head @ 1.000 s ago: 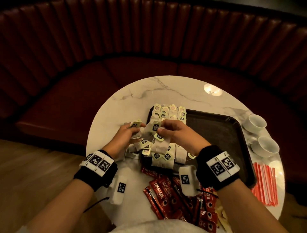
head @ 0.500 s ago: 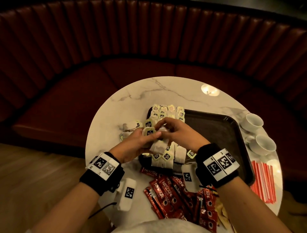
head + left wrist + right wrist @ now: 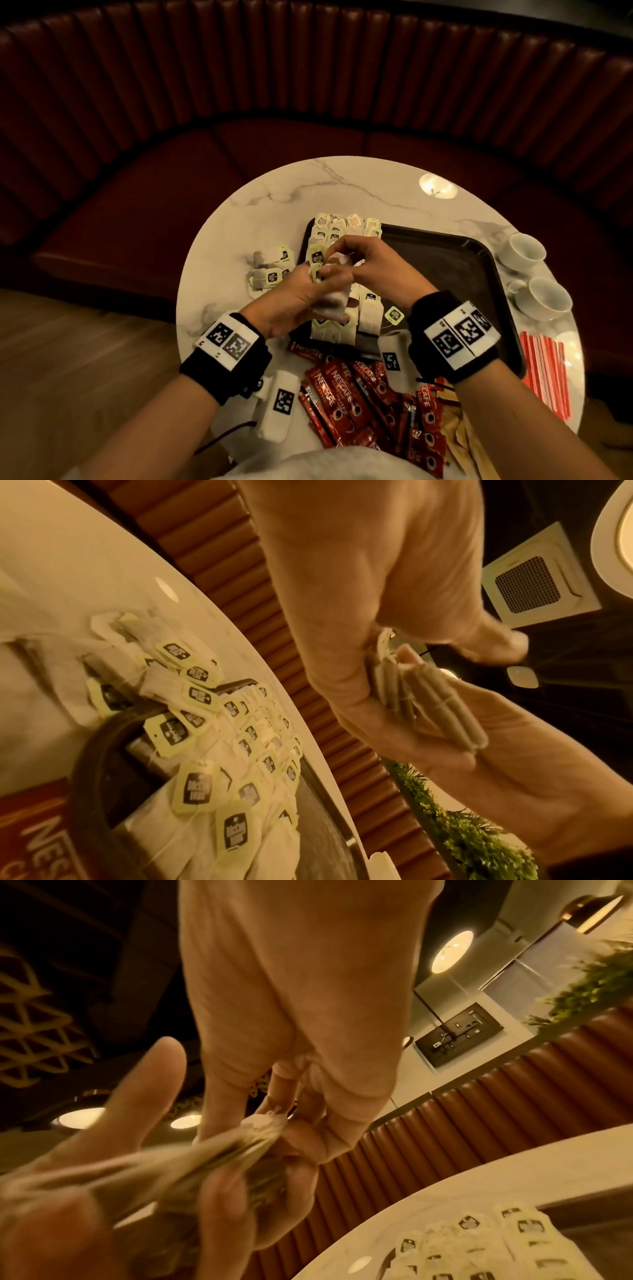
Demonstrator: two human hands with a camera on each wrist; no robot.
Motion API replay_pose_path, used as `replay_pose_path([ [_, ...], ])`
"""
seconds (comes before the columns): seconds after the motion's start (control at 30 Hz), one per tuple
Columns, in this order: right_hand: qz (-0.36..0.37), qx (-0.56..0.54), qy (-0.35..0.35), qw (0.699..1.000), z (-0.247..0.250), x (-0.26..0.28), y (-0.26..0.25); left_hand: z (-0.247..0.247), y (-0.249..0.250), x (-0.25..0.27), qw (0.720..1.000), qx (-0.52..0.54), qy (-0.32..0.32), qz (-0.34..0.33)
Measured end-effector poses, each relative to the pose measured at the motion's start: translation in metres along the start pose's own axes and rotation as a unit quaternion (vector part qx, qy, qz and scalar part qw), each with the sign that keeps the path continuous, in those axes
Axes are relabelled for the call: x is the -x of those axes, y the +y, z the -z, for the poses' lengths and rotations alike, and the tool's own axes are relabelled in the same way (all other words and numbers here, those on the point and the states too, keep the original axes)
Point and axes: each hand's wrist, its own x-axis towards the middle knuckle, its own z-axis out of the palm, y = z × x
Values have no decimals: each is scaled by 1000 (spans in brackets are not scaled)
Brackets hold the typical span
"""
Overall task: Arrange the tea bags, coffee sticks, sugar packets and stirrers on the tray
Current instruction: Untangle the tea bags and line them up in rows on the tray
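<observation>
Head view: left hand (image 3: 291,301) grips tea bag stack (image 3: 332,298) above tray (image 3: 445,260) left edge; right hand (image 3: 370,263) fingers pinch its top; long axis toward wrists.

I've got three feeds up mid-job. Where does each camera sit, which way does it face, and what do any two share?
Head: on the head, looking down at the round table and tray; both forearms, left hand and right hand show.
Left wrist: under the left wrist, facing along the palm; the grip on the stack of tea bags shows.
Right wrist: under the right wrist, facing upward past the fingers to the ceiling lights.
Shared: both wrist views show the same stack, both hands on it.
</observation>
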Motion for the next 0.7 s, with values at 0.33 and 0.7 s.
replay_pose_path([
  [0.33,-241,36,85,966,36,18,104,13,-34,-8,993,48,98,51],
  [0.7,-369,186,3,911,12,16,125,17,-52,-15,987,41,143,56],
])
